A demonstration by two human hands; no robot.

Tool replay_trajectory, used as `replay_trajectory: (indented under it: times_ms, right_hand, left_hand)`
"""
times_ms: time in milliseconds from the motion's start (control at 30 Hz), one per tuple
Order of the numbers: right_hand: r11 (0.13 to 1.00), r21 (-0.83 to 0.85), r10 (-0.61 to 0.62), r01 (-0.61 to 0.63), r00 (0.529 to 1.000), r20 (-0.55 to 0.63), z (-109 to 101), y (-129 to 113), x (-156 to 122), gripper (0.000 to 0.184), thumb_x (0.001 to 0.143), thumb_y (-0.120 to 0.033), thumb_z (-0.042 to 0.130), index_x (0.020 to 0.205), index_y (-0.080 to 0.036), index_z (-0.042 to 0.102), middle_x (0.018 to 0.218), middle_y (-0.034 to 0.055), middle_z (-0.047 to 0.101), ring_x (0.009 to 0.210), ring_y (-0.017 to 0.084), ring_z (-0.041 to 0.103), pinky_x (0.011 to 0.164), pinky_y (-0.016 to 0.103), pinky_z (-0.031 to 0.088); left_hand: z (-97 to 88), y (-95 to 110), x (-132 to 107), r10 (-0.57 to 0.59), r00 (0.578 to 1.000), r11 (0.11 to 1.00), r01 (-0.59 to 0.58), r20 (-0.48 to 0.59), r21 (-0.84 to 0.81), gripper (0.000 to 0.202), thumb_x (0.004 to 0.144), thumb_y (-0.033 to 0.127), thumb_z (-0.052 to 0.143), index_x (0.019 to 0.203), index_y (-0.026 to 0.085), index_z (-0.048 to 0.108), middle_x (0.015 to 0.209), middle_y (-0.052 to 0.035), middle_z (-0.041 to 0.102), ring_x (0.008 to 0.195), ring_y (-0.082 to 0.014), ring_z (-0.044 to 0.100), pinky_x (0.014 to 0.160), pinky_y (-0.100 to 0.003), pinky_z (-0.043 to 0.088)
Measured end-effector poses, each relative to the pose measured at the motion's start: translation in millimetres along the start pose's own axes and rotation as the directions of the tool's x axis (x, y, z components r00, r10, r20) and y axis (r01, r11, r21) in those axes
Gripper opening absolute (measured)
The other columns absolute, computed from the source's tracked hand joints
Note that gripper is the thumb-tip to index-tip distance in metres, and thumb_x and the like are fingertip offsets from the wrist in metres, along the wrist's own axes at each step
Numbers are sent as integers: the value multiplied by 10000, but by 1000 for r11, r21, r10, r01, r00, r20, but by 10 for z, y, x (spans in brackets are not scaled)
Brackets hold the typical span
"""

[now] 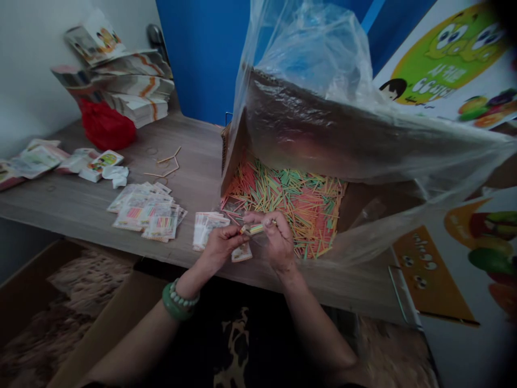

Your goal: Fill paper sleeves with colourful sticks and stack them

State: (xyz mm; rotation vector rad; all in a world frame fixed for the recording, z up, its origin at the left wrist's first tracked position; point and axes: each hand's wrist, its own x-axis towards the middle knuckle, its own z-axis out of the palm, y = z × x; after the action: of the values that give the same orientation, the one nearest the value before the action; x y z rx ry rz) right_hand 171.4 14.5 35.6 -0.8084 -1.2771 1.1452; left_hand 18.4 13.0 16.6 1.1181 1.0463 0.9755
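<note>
My left hand [220, 248] is closed, thumb and fingers pinching the edge of a small packet [244, 230]. Facing it, my right hand [279, 240] is closed around a short bundle of thin yellow and green sticks [257, 229], whose ends meet the packet's edge. Whether the sticks are inside the packet I cannot tell. Under my hands lie several flat white packets [204, 229]. Just beyond my right hand, a box lined with clear plastic [307, 113] holds a heap of loose pink, green, yellow and orange sticks [283, 188].
Left on the table [181, 188] lies a pile of packets with coloured sticks showing [147, 213]. Behind it are a crumpled tissue [116, 175], small cartons [100, 164], a red bag [107, 126] and stacked printed cards [139, 105]. Bent sticks [172, 161] lie near rubber bands.
</note>
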Motion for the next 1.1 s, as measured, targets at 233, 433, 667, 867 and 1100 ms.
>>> replay_trajectory:
  times_ms: [233, 433, 667, 867, 1100]
  right_hand:
    - [999, -37, -9, 10, 1000, 23, -34, -17, -20, 170, 1026, -370, 500, 912, -266, 572, 1001, 19, 772, 1119, 231, 692, 1052, 476, 479]
    - [1000, -11, -3, 2, 1000, -20, -59, -28, -20, 165, 1015, -379, 517, 898, -267, 545, 975, 17, 777, 1128, 244, 693, 1070, 509, 466]
    - [997, -55, 53, -52, 999, 15, -52, -2, 7, 214, 1010, -442, 524, 889, -270, 566, 908, 16, 766, 1079, 244, 708, 1070, 505, 463]
    - [987, -52, 153, -150, 986, 60, -63, 19, 53, 210, 992, -434, 557, 876, -260, 569, 958, 19, 777, 1044, 223, 715, 1012, 436, 495]
    - [974, -168, 164, -155, 985, 46, -65, 61, -3, 222, 978, -434, 551, 866, -260, 629, 1079, 28, 768, 1183, 224, 659, 1066, 424, 458]
  left_hand:
    - [-12, -8, -22, 34, 999, 999, -33, -24, 41, 301, 724, 452, 774, 680, 166, 692, 592, 35, 516, 594, -100, 429, 578, -233, 381]
    - [-24, -70, -12, 42, 999, 999, -42, -26, 25, 285, 722, 452, 779, 759, 170, 749, 635, 18, 575, 611, -112, 466, 592, -246, 402]
    - [-28, -49, -28, 79, 996, 991, -83, 43, 104, 375, 758, 452, 734, 577, 179, 553, 568, 44, 402, 579, -105, 350, 544, -256, 281]
    - [-39, -87, -22, 77, 993, 987, -88, 87, 132, 387, 795, 437, 697, 585, 182, 495, 597, 48, 370, 592, -106, 333, 558, -256, 265]
    - [8, -156, -3, 225, 974, 917, -204, -22, 343, 130, 836, 301, 663, 760, 196, 677, 691, 9, 599, 684, -157, 515, 674, -276, 389]
